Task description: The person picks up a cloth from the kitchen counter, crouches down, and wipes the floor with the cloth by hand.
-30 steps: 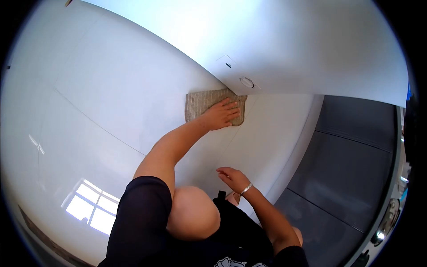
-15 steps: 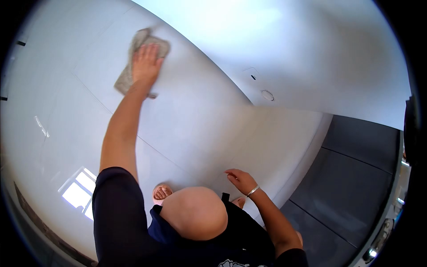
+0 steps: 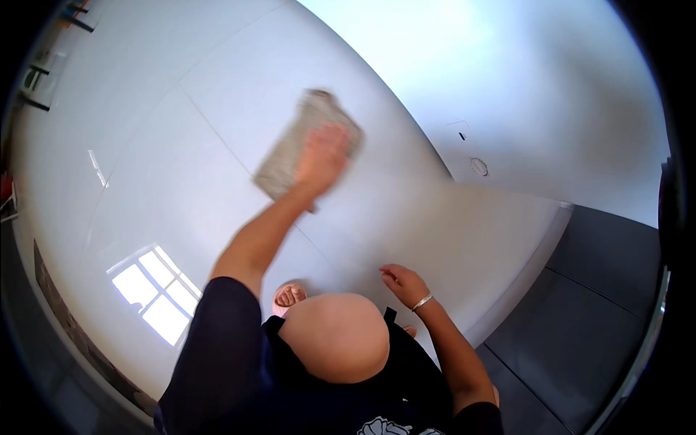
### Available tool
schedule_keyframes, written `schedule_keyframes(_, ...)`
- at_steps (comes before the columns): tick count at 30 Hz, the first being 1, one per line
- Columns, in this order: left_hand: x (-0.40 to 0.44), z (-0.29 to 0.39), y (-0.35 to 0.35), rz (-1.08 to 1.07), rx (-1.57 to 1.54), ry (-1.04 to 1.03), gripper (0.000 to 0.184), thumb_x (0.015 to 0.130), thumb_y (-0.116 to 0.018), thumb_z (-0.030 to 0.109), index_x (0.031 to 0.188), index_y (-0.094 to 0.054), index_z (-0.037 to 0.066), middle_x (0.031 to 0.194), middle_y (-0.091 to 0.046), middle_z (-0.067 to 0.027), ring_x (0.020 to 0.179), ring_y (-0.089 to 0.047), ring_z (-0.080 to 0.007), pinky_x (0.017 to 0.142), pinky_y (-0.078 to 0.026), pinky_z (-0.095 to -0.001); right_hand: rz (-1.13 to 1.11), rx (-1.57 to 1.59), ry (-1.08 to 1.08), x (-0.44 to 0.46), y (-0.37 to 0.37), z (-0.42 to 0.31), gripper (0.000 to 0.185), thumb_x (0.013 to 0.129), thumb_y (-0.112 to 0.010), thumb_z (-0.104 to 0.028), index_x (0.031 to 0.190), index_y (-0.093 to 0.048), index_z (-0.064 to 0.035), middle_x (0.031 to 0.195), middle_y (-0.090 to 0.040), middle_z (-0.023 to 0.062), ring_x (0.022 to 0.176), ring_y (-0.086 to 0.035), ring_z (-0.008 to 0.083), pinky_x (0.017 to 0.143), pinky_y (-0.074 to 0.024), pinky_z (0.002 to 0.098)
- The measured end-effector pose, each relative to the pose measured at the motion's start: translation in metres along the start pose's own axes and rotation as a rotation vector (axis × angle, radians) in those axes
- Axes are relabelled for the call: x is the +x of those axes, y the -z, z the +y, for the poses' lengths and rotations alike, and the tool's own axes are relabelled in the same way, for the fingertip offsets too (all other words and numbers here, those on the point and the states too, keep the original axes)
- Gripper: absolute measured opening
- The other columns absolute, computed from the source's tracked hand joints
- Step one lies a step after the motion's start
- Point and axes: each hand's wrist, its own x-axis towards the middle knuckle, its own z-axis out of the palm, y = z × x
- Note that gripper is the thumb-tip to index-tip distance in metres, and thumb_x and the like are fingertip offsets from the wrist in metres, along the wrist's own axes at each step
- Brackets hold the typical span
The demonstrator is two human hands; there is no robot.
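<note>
A beige-grey cleaning cloth [image 3: 281, 161] lies spread on the glossy white tiled floor [image 3: 210, 210]. My left hand [image 3: 322, 156] presses down on the cloth with its palm; the fingers are stretched out over it and blurred by motion. My right hand [image 3: 406, 284], with a silver bracelet at its wrist, hangs near my bent knee [image 3: 337, 337]. Nothing shows in it, and its fingers are loosely curved with the thumb apart.
To the upper right rises a smooth white panel [image 3: 536, 94] with a small slot and an oval mark. Dark grey tiles [image 3: 602, 290] begin beyond a pale edge at the right. My foot [image 3: 290, 293] rests beside the knee. A window reflection [image 3: 159, 293] shines on the floor.
My left hand has drawn the cloth across the floor, nearer to my body and to the right. The camera view has shifted too. My right hand stays by the knee.
</note>
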Motion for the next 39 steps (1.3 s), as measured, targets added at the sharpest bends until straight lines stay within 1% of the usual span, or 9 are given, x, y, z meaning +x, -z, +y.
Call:
schedule_keyframes(5,-0.101,0.093,-0.049,-0.099,-0.342,-0.513,0.062,0.093,-0.058,0.027,0.147,-0.037,0.007,0.154,-0.036,-0.0120,0.146,-0.026,-0.0312,0.120,-0.017,-0.0485,0.035,-0.064,0.101,0.000,0.008,-0.010,0.028,0.094,-0.058,-0.022,0.117,-0.064,-0.0062,0.104,-0.069,0.0137,0.090,-0.067,0.0303,0.081,-0.0529,0.0376)
schedule_keyframes(9,-0.165,0.040,-0.034,-0.275,-0.527,-0.561,0.062,0.093,-0.057,0.028,0.148,-0.037,0.007,0.155,-0.035,-0.0096,0.146,-0.027,-0.0295,0.120,-0.022,-0.0439,-0.036,-0.189,0.036,0.003,0.017,-0.011,0.027,0.094,-0.059,-0.022,0.115,-0.065,-0.0065,0.104,-0.069,0.0135,0.090,-0.067,0.0307,0.080,-0.0530,0.0384)
schedule_keyframes(13,-0.145,-0.072,0.033,-0.041,-0.107,-0.045,0.061,0.085,-0.064,0.015,0.142,-0.044,0.008,0.147,-0.045,-0.0120,0.140,-0.036,-0.0341,0.115,-0.031,-0.0430,-0.031,-0.177,0.073,0.006,0.013,-0.016,0.026,0.094,-0.058,-0.022,0.114,-0.065,-0.0060,0.103,-0.069,0.0135,0.090,-0.067,0.0309,0.080,-0.0529,0.0389)
schedule_keyframes(17,-0.141,-0.189,0.042,0.187,0.272,0.486,0.055,0.097,-0.051,0.034,0.147,-0.040,0.015,0.156,-0.034,-0.0052,0.146,-0.025,-0.0303,0.116,-0.023,-0.0522,-0.018,-0.150,0.107,0.011,0.018,-0.030,0.025,0.094,-0.058,-0.021,0.113,-0.064,-0.0054,0.104,-0.069,0.0143,0.092,-0.066,0.0313,0.081,-0.0526,0.0394)
schedule_keyframes(20,-0.149,-0.171,0.028,0.262,0.188,0.660,0.063,0.100,-0.045,0.042,0.151,-0.031,0.008,0.160,-0.026,-0.0103,0.148,-0.019,-0.0322,0.119,-0.013,-0.0518,-0.005,-0.125,0.114,0.011,0.010,-0.021,0.026,0.094,-0.057,-0.021,0.114,-0.064,-0.0053,0.106,-0.068,0.0147,0.094,-0.065,0.0321,0.083,-0.0521,0.0400)
schedule_keyframes(25,-0.175,-0.049,0.002,-0.140,0.084,0.218,0.069,0.095,-0.054,0.040,0.153,-0.030,0.010,0.160,-0.028,-0.0070,0.148,-0.021,-0.0284,0.121,-0.013,-0.0478,-0.061,-0.203,0.111,0.004,0.015,-0.025,0.029,0.095,-0.054,-0.023,0.115,-0.064,-0.0047,0.110,-0.068,0.0153,0.100,-0.064,0.0326,0.088,-0.0505,0.0415)
schedule_keyframes(28,-0.177,-0.023,-0.011,-0.011,-0.019,0.056,0.050,0.096,-0.055,0.030,0.143,-0.046,0.015,0.152,-0.040,-0.0059,0.141,-0.035,-0.0273,0.113,-0.030,-0.0451,-0.093,-0.228,0.112,-0.004,0.025,-0.039,0.029,0.096,-0.053,-0.024,0.116,-0.064,-0.0053,0.110,-0.068,0.0147,0.100,-0.064,0.0323,0.088,-0.0507,0.0409)
schedule_keyframes(34,-0.121,0.011,-0.025,-0.059,-0.650,0.333,0.022,0.099,-0.052,0.028,0.100,-0.062,0.008,0.095,-0.066,-0.0111,0.091,-0.064,-0.0336,0.074,-0.050,-0.0448,-0.016,-0.241,0.148,-0.030,0.049,-0.068,0.030,0.097,-0.053,-0.026,0.116,-0.064,-0.0059,0.107,-0.068,0.0142,0.099,-0.064,0.0324,0.089,-0.0506,0.0409)
schedule_keyframes(39,-0.034,0.026,0.035,-0.064,-2.229,0.873,0.031,0.103,-0.047,0.030,0.108,-0.058,0.002,0.102,-0.064,-0.0133,0.098,-0.063,-0.0287,0.087,-0.052,-0.0453,0.021,-0.232,0.204,-0.085,0.084,-0.089,0.030,0.099,-0.051,-0.026,0.117,-0.062,-0.0050,0.111,-0.067,0.0143,0.102,-0.063,0.0315,0.090,-0.0500,0.0396)
